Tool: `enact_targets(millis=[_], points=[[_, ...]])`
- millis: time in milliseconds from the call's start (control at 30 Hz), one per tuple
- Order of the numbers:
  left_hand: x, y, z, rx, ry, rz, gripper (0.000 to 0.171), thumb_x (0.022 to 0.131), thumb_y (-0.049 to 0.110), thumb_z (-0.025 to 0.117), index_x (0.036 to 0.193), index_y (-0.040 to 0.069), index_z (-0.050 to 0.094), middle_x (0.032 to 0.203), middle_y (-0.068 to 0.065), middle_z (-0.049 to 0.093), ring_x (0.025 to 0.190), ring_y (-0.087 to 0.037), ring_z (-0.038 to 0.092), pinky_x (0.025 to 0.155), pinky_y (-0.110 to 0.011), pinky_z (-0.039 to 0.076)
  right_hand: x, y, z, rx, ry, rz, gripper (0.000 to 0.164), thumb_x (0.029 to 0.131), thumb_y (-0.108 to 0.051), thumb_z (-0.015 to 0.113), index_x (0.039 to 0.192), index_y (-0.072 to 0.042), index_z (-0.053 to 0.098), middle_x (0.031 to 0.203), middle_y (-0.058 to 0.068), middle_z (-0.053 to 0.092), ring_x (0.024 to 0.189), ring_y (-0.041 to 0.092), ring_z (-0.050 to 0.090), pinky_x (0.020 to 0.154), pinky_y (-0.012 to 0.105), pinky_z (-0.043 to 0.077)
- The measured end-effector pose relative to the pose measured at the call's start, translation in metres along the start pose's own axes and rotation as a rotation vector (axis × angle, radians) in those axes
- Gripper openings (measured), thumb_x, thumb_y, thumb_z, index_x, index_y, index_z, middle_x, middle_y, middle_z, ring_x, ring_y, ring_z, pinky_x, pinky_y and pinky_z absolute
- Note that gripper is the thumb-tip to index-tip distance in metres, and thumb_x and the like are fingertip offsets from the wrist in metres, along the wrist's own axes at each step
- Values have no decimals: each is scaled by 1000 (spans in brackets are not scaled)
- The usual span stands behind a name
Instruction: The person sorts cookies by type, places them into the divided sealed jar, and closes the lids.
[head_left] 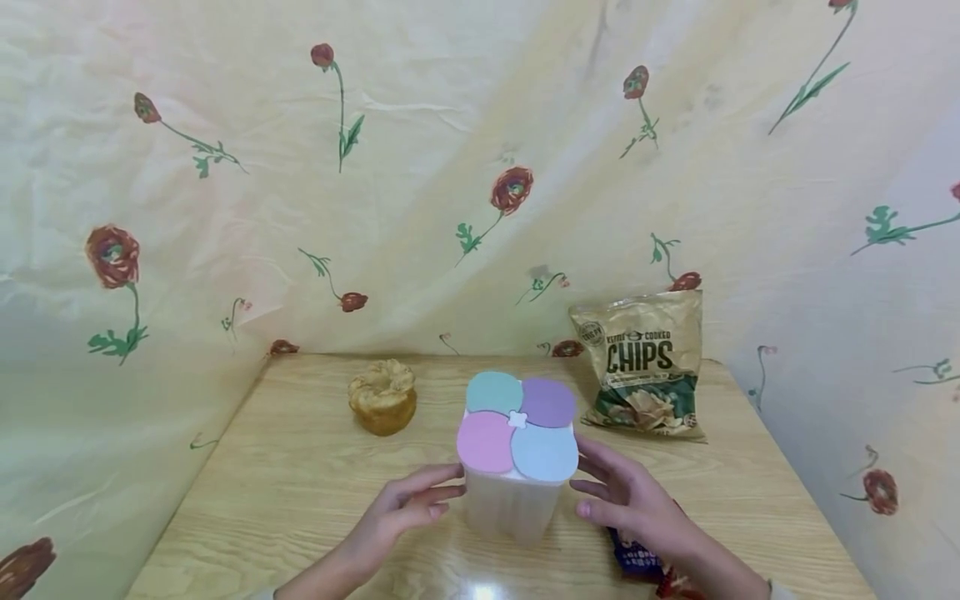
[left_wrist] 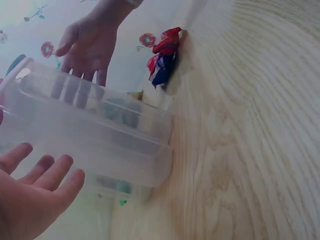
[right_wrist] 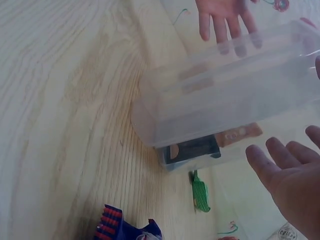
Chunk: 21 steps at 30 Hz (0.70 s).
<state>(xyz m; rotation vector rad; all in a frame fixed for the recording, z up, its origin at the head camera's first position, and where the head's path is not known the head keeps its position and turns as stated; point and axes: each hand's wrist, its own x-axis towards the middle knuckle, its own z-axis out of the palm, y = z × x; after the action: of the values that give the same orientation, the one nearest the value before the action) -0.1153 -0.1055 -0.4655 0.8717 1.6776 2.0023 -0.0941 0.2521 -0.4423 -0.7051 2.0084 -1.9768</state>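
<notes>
A translucent plastic storage container (head_left: 513, 504) stands upright between my hands. Its lid (head_left: 517, 429) has four rounded flaps: teal, purple, pink and pale blue. On its left side my left hand (head_left: 408, 508) reaches toward the wall with loosely extended fingers. My right hand (head_left: 626, 492) is at the opposite side, fingertips close to the upper wall, fingers spread and relaxed. Both hands flank the container in the left wrist view. A dark packet (right_wrist: 192, 149) and a brown packet (right_wrist: 240, 134) show at the container's lower part in the right wrist view.
A kettle-cooked chips bag (head_left: 648, 367) stands at the back right. A round golden pastry (head_left: 382, 397) sits at the back left. Red and blue wrappers (head_left: 637, 554) lie under my right forearm. A small green packet (right_wrist: 200, 194) lies beyond the container. Floral cloth (head_left: 420, 167) hangs behind the wooden table (head_left: 300, 467).
</notes>
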Motion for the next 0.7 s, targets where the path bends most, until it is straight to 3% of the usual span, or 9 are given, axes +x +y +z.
enact_targets(millis=[167,267,400,533,633,700], points=[[-2,2,6,-5,-9,37,47,100,-1,45,146,1,54,146,-3,56,130,-26,61,104,-33,48,10,3,-6,10,-30,-44,71,98,6,59,160,2,26,160,1,44,142,8,47,110,28,47],[-2,4,9,-6,-23,56,46,100,-1,46,146,-2,53,145,-4,57,128,-28,62,103,-35,48,14,4,-9,12,-32,-63,71,97,7,60,159,3,26,156,-3,48,140,11,49,110,28,47],[0,4,9,12,-24,68,43,101,-1,48,142,-9,52,143,-16,57,124,-25,64,102,-34,50,16,5,-12,-5,-38,-78,71,96,8,61,159,3,27,155,2,49,138,13,51,110,30,48],[8,4,3,135,62,65,41,101,3,51,140,-11,52,141,-32,54,122,-21,65,102,-31,52,15,1,-15,-121,-18,-59,74,95,6,64,160,-1,29,156,15,46,138,8,50,108,28,48],[19,12,-3,272,151,91,47,101,4,54,146,-6,47,146,-29,51,129,-32,59,106,-33,49,15,-5,-19,-241,3,-78,81,92,3,69,161,-7,28,160,22,38,140,4,47,107,27,49],[27,20,-6,355,179,131,55,100,6,57,152,0,41,152,-23,47,135,-39,53,112,-45,46,19,-10,-22,-289,1,-112,87,89,2,73,162,-10,27,163,22,34,143,4,44,108,27,48]])
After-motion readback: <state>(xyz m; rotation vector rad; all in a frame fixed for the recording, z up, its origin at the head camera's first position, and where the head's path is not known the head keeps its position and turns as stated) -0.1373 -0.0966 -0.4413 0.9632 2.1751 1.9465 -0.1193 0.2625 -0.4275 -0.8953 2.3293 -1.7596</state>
